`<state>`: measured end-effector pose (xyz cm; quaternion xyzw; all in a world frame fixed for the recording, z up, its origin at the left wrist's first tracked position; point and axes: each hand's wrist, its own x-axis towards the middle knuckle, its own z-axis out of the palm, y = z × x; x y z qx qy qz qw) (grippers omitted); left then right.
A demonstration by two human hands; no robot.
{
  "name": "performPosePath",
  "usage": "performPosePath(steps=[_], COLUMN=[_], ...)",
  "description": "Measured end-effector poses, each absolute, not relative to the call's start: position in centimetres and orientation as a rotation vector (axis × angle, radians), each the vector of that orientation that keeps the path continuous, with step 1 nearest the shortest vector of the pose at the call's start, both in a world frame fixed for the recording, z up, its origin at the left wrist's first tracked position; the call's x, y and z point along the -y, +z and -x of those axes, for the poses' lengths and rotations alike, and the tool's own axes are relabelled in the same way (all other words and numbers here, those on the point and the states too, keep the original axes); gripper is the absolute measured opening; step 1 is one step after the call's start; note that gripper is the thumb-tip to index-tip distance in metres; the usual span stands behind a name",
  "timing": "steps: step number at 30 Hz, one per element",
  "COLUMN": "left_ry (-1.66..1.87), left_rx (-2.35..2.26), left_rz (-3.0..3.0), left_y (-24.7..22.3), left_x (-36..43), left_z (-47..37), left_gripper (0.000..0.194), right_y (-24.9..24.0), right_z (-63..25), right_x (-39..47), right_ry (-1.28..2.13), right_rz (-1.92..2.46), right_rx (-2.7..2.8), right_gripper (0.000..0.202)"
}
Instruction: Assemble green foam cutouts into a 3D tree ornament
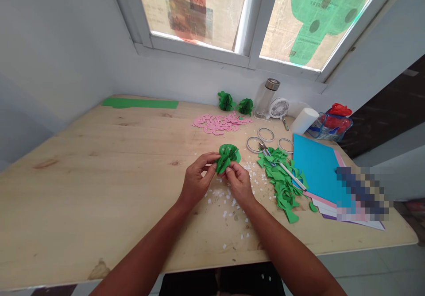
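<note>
Between my two hands is a green layered paper ornament, its rounded leaves fanned out. My left hand pinches its left edge with thumb and fingers. On the lower right side, my right hand grips it between thumb and fingers. Small white paper bits lie scattered on the table under and around my hands. Two similar green paper ornaments stand at the back by the wall. In front of them lies a pile of pink paper cut-outs.
Green paper scraps lie to the right, with scissors and tape rolls by them. Blue paper sheets lie farther right. A glass bottle, a small fan and a white roll stand behind. A green strip lies back left.
</note>
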<state>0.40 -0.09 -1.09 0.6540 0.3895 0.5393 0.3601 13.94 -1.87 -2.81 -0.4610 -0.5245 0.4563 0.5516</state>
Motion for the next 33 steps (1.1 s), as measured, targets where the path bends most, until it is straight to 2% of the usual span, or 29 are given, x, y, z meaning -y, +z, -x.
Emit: performPosePath(steps=[19,26,33], left_ry=[1.341,1.373,1.362], left_rx=[-0.999,-1.013,-0.996], left_rz=[-1.681,-1.732,-1.836], left_y=[-1.56,-1.29,-1.22], left_x=[-0.06,0.28,0.04], left_z=[-0.47,-0.6,-0.31], left_gripper=[0.023,0.009,0.01], right_y=[-3.43,-3.66,-3.51], right_z=[-13.81,-13.69,-13.62], right_x=[1.72,1.78,1.86], right_ry=[1.107,1.142,1.147], right_rz=[1.078,1.054,1.07], right_rx=[1.216,1.197,1.172], right_gripper=[0.022,0.021,0.02])
